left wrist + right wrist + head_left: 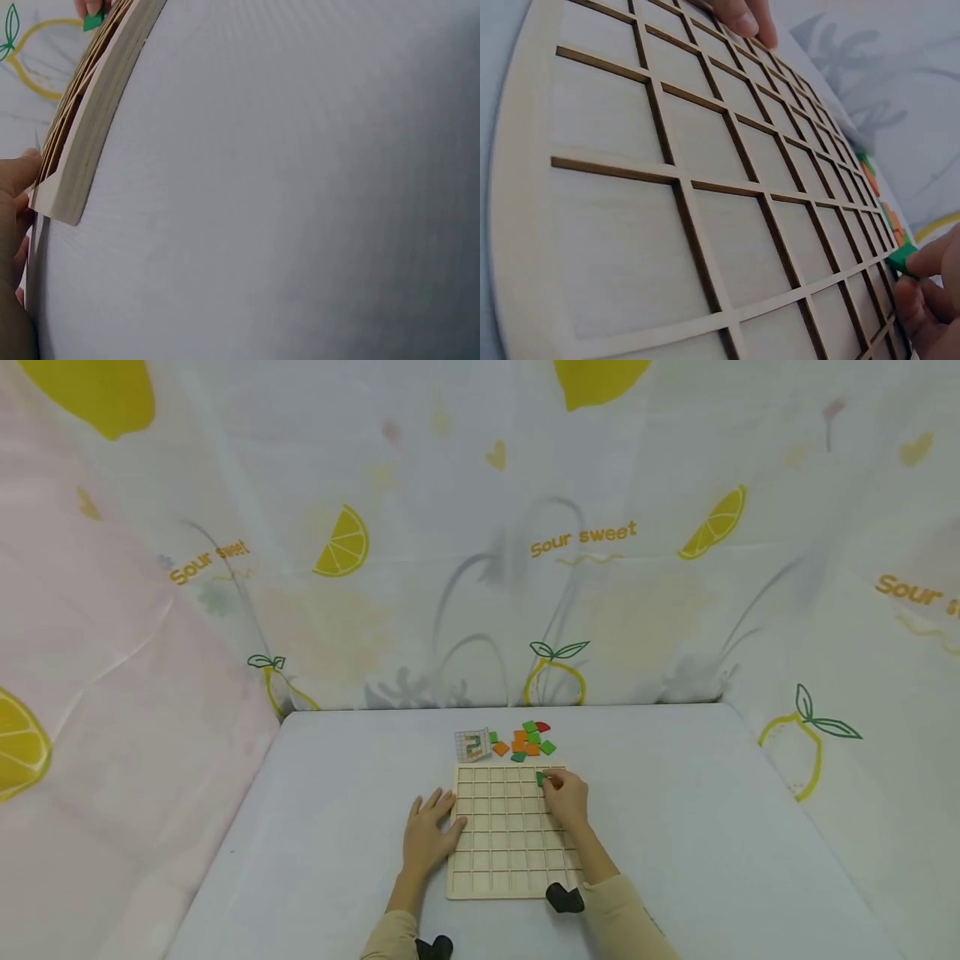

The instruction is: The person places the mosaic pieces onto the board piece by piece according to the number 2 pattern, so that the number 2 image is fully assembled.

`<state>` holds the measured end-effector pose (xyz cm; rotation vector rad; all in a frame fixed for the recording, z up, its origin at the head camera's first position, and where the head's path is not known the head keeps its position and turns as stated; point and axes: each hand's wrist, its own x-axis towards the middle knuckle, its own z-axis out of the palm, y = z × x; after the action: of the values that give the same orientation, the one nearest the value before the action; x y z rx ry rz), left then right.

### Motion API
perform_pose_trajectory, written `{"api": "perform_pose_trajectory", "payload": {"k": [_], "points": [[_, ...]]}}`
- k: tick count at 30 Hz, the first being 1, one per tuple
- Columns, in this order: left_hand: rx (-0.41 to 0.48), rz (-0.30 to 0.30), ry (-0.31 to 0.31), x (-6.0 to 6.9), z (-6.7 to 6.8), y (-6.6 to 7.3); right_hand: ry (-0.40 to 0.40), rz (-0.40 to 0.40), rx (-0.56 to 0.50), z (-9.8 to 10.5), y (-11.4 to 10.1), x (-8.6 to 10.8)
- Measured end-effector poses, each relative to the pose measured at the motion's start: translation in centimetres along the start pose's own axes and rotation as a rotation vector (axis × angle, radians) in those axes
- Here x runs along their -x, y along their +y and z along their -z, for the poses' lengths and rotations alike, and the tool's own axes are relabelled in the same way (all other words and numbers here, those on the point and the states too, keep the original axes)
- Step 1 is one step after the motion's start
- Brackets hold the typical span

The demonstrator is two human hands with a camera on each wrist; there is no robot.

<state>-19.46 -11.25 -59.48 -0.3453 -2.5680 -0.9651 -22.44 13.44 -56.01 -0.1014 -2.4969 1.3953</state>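
A wooden grid board [482,883] with square cells lies on the table in the head view. My right hand [568,795] pinches a small green tile [540,778] at the board's far right part. The right wrist view shows that green tile [903,256] between thumb and finger, at the grid's edge. On the board's left side rests my left hand [431,837], fingers spread and relaxed, thumb over the edge. In the left wrist view the left hand [15,195] touches the board's side [90,150].
Beyond the board lies a loose group of orange tiles [519,746], green tiles [548,747] and a red piece [543,727]. A printed pattern card [472,745] is left of them. The white table [337,827] meets a lemon-print cloth [420,635] behind.
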Motion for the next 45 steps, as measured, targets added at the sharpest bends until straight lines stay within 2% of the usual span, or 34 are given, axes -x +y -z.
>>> {"api": "perform_pose_trajectory", "payload": {"k": [6, 12, 17, 20, 26, 34, 38, 41, 45], "points": [[-0.009, -0.026, 0.03, 0.0, -0.2, -0.2, -0.107, 0.092, 0.158, 0.0, -0.4, -0.1], [-0.004, -0.025, 0.013, 0.0, 0.0, -0.1, -0.261, 0.122, 0.299, 0.5, -0.4, -0.5], [-0.02, -0.025, 0.016, -0.1, -0.1, -0.2, -0.345, 0.191, 0.333, 1.0, -0.2, -0.6], [-0.023, -0.028, 0.02, -0.1, 0.0, -0.1, -0.366, 0.224, 0.319, 1.2, 0.0, -0.6], [-0.021, -0.022, 0.014, -0.1, 0.1, -0.1, -0.353, 0.217, 0.228, 1.4, 0.4, -0.5], [-0.019, -0.019, 0.015, 0.1, -0.2, 0.0, -0.257, 0.208, 0.098, 1.7, 0.8, -0.2], [-0.006, -0.024, 0.017, 0.2, -0.2, 0.1, -0.208, 0.147, 0.048, 1.9, 0.6, -0.1], [-0.014, -0.031, 0.02, 0.1, -0.1, 0.1, -0.211, 0.117, 0.028, 1.8, 0.4, -0.1], [-0.023, -0.038, 0.035, 0.0, -0.2, -0.1, -0.226, 0.131, 0.041, 1.2, 0.4, -0.3]]}}
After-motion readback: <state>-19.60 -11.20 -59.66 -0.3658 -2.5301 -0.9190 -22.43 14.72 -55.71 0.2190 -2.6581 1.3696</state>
